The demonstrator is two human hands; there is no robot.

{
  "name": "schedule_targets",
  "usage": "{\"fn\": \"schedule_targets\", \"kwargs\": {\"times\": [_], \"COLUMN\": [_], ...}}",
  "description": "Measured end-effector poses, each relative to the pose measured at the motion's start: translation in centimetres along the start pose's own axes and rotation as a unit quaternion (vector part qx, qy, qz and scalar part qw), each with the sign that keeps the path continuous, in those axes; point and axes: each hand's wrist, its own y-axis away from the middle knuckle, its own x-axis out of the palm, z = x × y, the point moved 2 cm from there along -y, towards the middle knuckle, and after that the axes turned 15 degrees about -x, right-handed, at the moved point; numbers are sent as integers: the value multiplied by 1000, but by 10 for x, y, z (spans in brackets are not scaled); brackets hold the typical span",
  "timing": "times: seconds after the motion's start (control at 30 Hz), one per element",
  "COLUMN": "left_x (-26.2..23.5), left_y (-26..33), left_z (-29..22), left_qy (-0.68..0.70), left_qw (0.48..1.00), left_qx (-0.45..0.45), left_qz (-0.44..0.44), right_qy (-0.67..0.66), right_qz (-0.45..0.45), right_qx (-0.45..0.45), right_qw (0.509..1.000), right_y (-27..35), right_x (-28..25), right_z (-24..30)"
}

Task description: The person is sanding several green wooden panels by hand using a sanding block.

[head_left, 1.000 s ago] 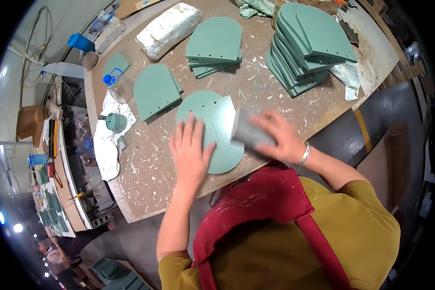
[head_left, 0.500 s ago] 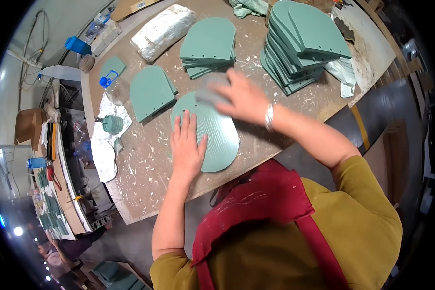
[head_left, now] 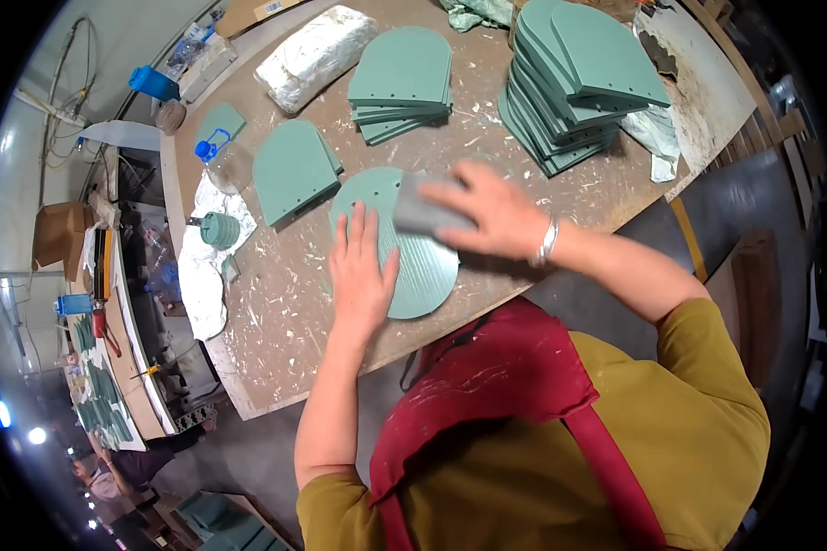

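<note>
A pale green rounded panel (head_left: 424, 283) lies on the worktable near its front edge, with a few small holes toward its far end and fine lines across its face. My left hand (head_left: 358, 277) rests flat on the panel's left part, fingers stretched out. My right hand (head_left: 501, 216), smeared by motion, grips a grey sanding pad (head_left: 415, 208) on the panel's upper right part. Part of the pad is hidden under my fingers. Left of this panel lie a couple of similar arched green panels (head_left: 292, 170), one on another.
Behind stands a short stack of green panels (head_left: 400, 69); a taller stack (head_left: 560, 119) is at the back right. A wrapped white bundle (head_left: 314, 60), a clear jug (head_left: 230, 170), a green container (head_left: 219, 230) and a white cloth (head_left: 202, 289) lie toward the left. A person (head_left: 110, 473) is far left.
My right hand has moved the sanding pad to the right and nearer across the panel. My left hand stays on the panel. The whole view has shifted slightly.
</note>
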Motion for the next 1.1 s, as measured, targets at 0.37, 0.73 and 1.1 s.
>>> {"fn": "schedule_targets", "kwargs": {"times": [0.37,0.73,1.1], "left_x": [1,6,-19], "left_y": [4,4,-42], "left_z": [3,0,-53], "left_qy": [21,40,-120], "left_qw": [1000,998,945], "left_qx": [5,-40,292], "left_qz": [4,-36,88], "right_qy": [-49,16,-256], "right_qz": [-61,-80,-246], "right_qx": [35,-30,186], "right_qw": [996,996,916], "right_y": [31,38,112], "right_x": [9,14,-31], "right_z": [11,25,30]}}
